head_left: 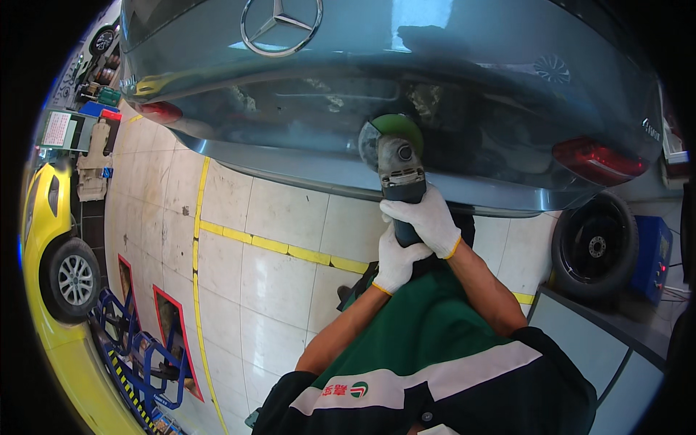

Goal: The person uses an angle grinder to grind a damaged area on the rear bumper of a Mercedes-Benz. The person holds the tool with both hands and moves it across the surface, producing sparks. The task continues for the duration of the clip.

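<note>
And there was my floor, spread wide below: pale, glossy tiles (279,297), scuffed and flecked with dark marks toward the left. A long yellow line (196,254) ran down them, and off it, rightward, shot a yellow stripe (290,251), its paint chipped! Farther left I caught two dark patches edged in red (171,326), a blue metal frame (148,348) crowding them, and a yellow car's wheel (75,280) just beside, its footing hidden from me.

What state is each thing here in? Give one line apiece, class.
Grinder: gripped; spinning or still, unclear.
Left hand: gloved, closed around the grinder's handle.
Right hand: gloved, closed around the grinder's body.
Blue-grey car: pale blotches on its back.
Yellow car: wheel fitted.
Blue machine: small red light apparently lit.
</note>
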A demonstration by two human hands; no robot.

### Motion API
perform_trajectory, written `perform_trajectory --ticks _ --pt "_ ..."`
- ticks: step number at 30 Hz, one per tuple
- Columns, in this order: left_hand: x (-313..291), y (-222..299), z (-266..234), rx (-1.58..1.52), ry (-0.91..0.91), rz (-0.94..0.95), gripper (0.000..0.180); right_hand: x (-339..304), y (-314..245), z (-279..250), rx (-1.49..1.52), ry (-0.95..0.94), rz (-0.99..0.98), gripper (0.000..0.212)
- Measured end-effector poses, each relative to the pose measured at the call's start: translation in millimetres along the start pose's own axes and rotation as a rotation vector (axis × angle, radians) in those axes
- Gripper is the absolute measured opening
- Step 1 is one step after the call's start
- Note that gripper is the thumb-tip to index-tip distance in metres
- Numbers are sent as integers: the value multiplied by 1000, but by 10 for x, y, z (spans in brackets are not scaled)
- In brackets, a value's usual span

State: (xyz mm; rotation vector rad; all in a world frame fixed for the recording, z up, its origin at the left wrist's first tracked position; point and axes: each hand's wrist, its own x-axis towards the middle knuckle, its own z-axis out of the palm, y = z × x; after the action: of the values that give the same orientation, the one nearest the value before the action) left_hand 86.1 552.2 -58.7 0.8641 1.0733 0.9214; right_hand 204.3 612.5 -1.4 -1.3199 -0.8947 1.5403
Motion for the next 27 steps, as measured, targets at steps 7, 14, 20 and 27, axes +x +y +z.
perform_trajectory --ticks 7,14,20,27 --pt "0 14 6 9 3 7 58 -3 15 21 2 -8 9 21" --pt "1 22 22 -20 8 17 58 -21 -17 17 -21 5 7 22" --pt "5 20 15 62 23 40 57 17 35 -7 -40 -15 2 23" --pt "21 -22 -7 33 -1 51 57 -19 35 18 -24 7 -31 23"
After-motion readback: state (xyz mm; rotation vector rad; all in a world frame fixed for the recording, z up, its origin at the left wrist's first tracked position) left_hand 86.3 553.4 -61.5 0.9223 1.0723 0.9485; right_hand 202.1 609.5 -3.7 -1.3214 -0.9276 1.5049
